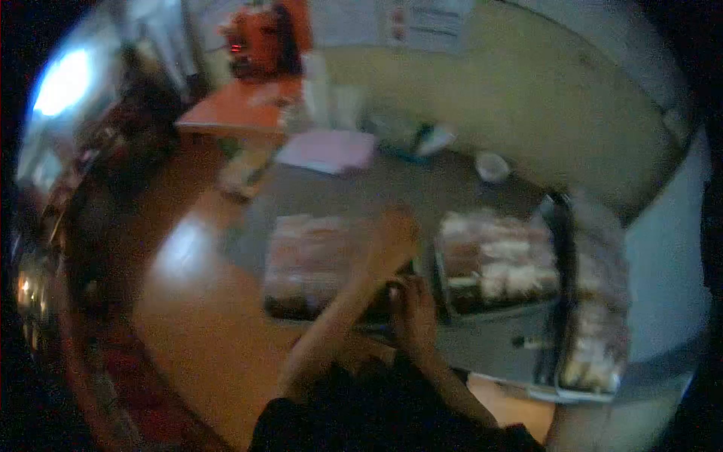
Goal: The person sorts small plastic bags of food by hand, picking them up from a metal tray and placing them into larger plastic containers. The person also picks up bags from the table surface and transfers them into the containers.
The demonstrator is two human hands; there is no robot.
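On a grey work surface (497, 361) lie two dark trays with rows of pale pink and white food, too blurred to name. My left hand (395, 237) reaches over the right side of the left tray (282, 307); motion smears its fingers. Nearer to me, my right hand (413, 305) is at that tray's right edge, its fingers bent and close together. Whatever they may hold is hidden. Just right of both hands sits the right tray (501, 303), which neither hand appears to touch.
Along the right side runs another long tray (591, 390) of similar food, beside a dark upright strip (553, 301). Toward the back are a pink sheet (327, 151), a white cup (492, 167) and an orange stand (233, 109). A small dark object (531, 343) lies at front right.
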